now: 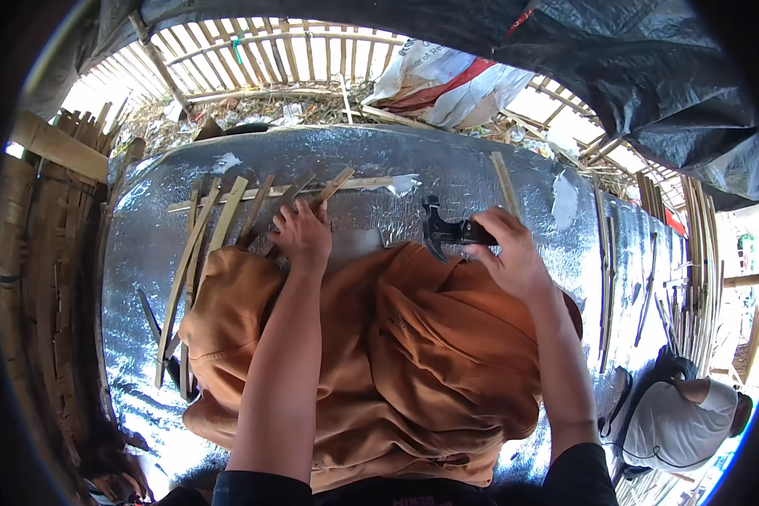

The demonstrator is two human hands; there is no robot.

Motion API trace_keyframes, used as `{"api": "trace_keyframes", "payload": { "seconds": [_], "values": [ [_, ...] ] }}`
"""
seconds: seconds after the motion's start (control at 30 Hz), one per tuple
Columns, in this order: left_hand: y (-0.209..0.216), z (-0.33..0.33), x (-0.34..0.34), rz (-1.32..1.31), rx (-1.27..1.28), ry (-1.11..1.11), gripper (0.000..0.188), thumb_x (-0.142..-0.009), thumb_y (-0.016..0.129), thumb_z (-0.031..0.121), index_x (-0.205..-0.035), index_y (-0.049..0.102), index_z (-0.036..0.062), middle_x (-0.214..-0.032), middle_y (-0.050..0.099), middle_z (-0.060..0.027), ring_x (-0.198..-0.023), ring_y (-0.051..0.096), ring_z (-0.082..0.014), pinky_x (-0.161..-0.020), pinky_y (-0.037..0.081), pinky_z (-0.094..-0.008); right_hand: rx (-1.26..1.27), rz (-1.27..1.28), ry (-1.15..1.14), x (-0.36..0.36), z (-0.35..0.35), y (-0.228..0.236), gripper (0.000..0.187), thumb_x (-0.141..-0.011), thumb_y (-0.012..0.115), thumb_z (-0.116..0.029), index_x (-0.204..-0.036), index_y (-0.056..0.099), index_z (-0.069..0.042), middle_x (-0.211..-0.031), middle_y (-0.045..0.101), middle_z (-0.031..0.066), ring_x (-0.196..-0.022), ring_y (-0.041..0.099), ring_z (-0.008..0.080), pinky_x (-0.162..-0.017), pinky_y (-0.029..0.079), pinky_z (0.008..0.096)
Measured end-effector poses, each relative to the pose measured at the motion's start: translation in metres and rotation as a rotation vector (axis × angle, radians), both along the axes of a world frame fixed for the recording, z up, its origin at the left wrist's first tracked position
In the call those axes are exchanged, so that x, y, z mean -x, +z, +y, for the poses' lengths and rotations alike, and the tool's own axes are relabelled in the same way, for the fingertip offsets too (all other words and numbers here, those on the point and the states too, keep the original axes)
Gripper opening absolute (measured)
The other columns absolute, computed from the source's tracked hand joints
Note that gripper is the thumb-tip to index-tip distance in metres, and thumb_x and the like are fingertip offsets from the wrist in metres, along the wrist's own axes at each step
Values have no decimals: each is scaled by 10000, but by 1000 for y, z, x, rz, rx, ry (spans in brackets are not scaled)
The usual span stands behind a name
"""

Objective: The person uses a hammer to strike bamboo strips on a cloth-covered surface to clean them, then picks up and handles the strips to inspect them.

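My right hand [508, 253] is wrapped round the dark handle of a claw hammer [438, 231], which is held above the silvery sheet with its head pointing left. My left hand [302, 238] lies with fingers spread over several thin wooden slats [253, 211], touching them near a short slat [332, 187] that angles up to the right. The slats sit side by side across a longer crosswise strip [363, 183]. An orange-brown cloth garment [379, 337] lies bunched beneath my forearms, hiding the slats' near ends.
A silvery foil sheet [447, 152] covers the surface. One loose slat [504, 181] lies beyond the hammer. Bamboo strips [704, 261] stand at the right, where a person in a grey shirt [679, 422] sits. Stacked bamboo [46, 320] lines the left. A dark tarp [632, 76] hangs overhead.
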State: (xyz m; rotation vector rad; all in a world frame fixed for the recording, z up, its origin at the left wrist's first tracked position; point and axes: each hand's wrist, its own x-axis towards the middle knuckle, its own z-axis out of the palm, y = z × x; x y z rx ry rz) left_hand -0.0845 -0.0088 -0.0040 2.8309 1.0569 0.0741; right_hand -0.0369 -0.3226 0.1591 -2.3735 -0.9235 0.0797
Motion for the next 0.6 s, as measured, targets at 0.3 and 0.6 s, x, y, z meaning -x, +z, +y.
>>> {"api": "trace_keyframes", "payload": {
  "seconds": [0.3,0.6],
  "values": [
    [84,-23,52,190,17,-422,542,-983,570,453,-1399,577,107,-1418,548,-173,-1369,479,-370,-1166,250,-668,419,0,16,25,-21,-36,480,-973,648,-419,-1237,590,-22,-1063,679,218,-1013,672,402,-866,551,480],
    [191,71,186,11,371,-169,720,-965,538,616,-1378,567,27,-1375,595,-241,-1368,483,-429,-1157,317,-579,545,-246,-229,95,-73,16,742,-798,794,-575,-1241,579,-20,-913,725,195,-915,720,385,-824,573,466]
  ]
}}
